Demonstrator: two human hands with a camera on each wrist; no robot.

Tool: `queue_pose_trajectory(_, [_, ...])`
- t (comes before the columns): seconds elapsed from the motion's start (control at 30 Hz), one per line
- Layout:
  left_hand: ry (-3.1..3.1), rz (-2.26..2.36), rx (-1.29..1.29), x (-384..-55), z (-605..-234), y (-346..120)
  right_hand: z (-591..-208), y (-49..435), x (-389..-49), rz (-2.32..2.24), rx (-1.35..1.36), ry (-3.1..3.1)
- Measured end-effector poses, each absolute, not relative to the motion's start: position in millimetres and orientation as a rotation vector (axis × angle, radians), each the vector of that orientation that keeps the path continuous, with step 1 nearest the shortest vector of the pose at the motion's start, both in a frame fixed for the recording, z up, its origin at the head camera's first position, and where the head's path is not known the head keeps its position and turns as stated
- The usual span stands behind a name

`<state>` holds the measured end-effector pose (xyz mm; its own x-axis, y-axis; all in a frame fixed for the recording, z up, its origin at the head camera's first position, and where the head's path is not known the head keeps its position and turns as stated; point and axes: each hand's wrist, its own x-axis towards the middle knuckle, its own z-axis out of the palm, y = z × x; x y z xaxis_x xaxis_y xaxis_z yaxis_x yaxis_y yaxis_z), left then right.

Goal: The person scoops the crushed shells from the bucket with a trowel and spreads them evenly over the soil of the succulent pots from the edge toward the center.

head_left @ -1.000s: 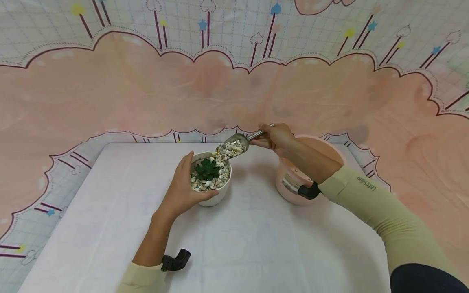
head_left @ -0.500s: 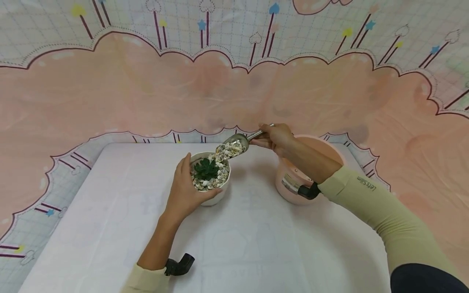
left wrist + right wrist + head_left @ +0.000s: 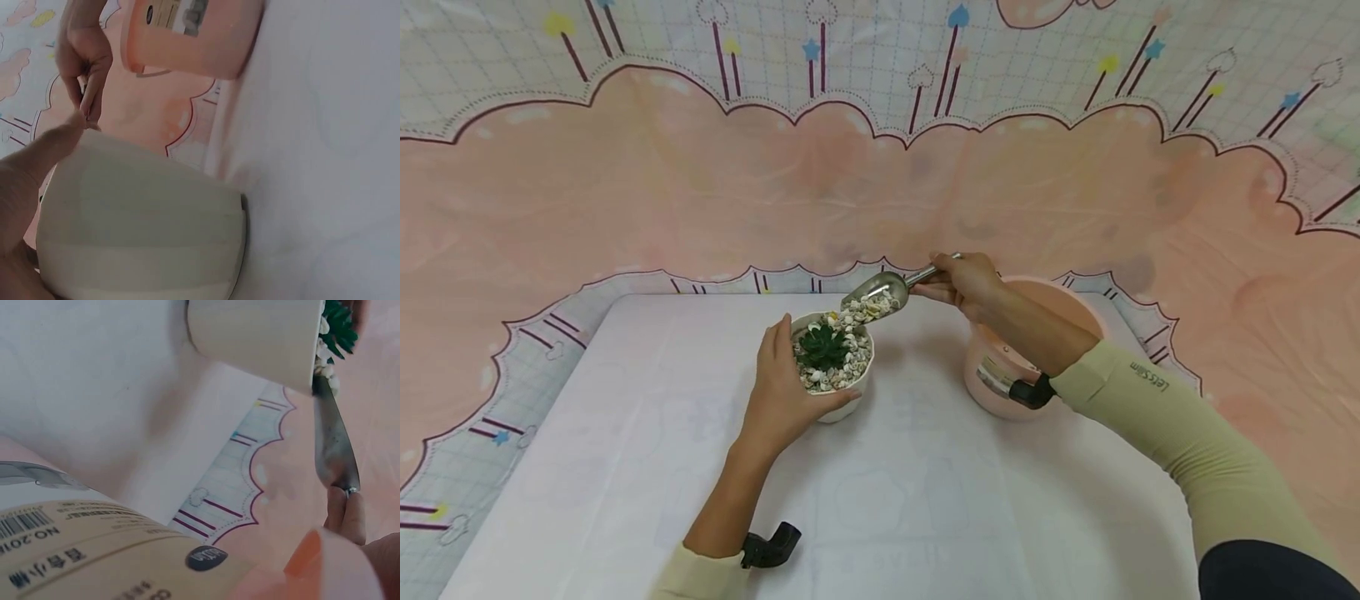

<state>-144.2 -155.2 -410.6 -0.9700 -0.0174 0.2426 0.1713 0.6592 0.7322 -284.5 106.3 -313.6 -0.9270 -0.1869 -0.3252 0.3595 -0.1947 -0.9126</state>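
A white flowerpot (image 3: 850, 400) stands on the table, holding a dark green succulent (image 3: 822, 346) ringed by pale pebbles (image 3: 855, 358). Round the pot's left and near side, my left hand (image 3: 782, 400) grips it by the rim, thumb in front; the left wrist view shows the pot wall (image 3: 144, 212) close up. My right hand (image 3: 966, 283) pinches the handle of a metal scoop (image 3: 880, 293). The scoop tilts down to the left, its lip over the pot's far right rim, with pebbles in it and at its mouth. In the right wrist view the scoop (image 3: 334, 434) appears edge-on at the rim.
A pink bucket (image 3: 988, 379) with a label stands on the right beneath my right forearm; its inside is partly hidden. White cloth (image 3: 925, 500) covers the table. Behind it hangs a pink patterned cloth (image 3: 737, 200).
The pebbles in the scoop have dwindled and slid toward its lip, baring more metal. My left hand and the pot have shifted very slightly; my right hand holds nearly still.
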Motion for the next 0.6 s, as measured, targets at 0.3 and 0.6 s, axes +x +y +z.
queue_pose_trajectory(0.3, [-2.626, -1.193, -0.141, -148.9, -418.5, -159.5, -313.3, 112.8, -284.9, -2.146, 0.243, 1.766])
queue_pose_trajectory(0.6, [-2.684, -1.301, -0.247, -155.8, -412.5, -174.3, -310.2, 114.0, -282.5, -2.137, 0.250, 1.810])
